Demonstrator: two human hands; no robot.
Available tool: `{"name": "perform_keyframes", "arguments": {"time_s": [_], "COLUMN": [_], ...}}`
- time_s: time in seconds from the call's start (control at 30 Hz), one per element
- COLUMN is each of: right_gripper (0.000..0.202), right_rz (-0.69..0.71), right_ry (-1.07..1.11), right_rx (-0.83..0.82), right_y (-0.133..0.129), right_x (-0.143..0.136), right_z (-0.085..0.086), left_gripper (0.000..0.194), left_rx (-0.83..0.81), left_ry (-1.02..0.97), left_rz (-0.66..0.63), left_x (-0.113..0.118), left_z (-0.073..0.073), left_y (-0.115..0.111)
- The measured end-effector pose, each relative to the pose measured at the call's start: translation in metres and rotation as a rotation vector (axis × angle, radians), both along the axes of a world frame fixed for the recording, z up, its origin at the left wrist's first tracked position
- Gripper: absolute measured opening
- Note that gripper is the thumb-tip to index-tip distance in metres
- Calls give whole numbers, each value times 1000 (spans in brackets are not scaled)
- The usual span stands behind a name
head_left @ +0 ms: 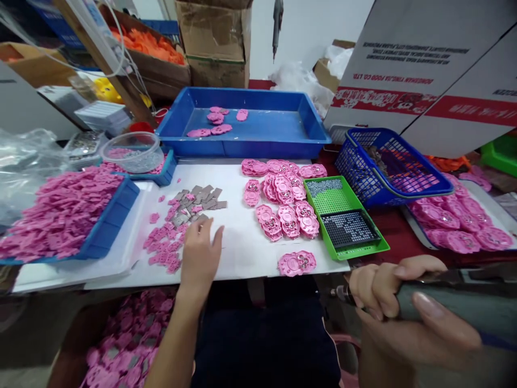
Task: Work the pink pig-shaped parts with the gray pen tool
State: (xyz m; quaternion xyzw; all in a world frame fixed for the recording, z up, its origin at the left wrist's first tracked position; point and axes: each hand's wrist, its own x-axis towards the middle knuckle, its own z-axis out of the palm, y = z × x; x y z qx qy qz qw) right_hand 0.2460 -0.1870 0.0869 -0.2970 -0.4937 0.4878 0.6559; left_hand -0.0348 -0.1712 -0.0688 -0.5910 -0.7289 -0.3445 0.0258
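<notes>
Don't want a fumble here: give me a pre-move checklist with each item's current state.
1. Left hand resting flat on the white sheet beside the small grey square pieces: ok.
2. Left hand holding a piece: cannot tell.
3. Right hand gripping the grey handheld power driver: ok.
4. Green perforated plastic tray stocked with screws: ok.
5. Assembled pink plastic parts stacked on the sheet: ok.

Pink plastic pieces (60, 213) fill a blue bin (109, 223); small grey squares (200, 202) lie on the white counter sheet (238, 237). The screw tray (343, 218) is bright green, the mesh basket (388, 164) blue.
</notes>
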Motion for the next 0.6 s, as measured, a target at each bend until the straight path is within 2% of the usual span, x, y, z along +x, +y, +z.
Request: {"name": "perform_keyframes", "arguments": {"time_s": [0.07,0.17,0.3,0.47,0.53,0.6], "right_gripper": [11,11,11,8,7,6], "right_rz": [-12,-1,22,-28,-48,-50], "right_ry": [25,48,35,22,33,41], "right_rx": [-1,-7,-1,-49,-62,-68], "right_y": [2,3,1,2,3,2], "right_x": [0,1,6,12,12,12], "right_z": [-3,-8,-10,-6,-6,-6], "left_gripper": [32,31,30,37,35,30], "left_rx": [-87,-119,-134,-99,-86,-65], "left_ry": [57,96,116,137,146,101], "left_rz": [39,-34,-153,-130,-198,-336], "left_x": [-25,-34,-32,-42,-35,-19], "left_z": [-6,-10,-13,-20,-22,-20], "left_y": [22,36,26,15,7,-6]}}
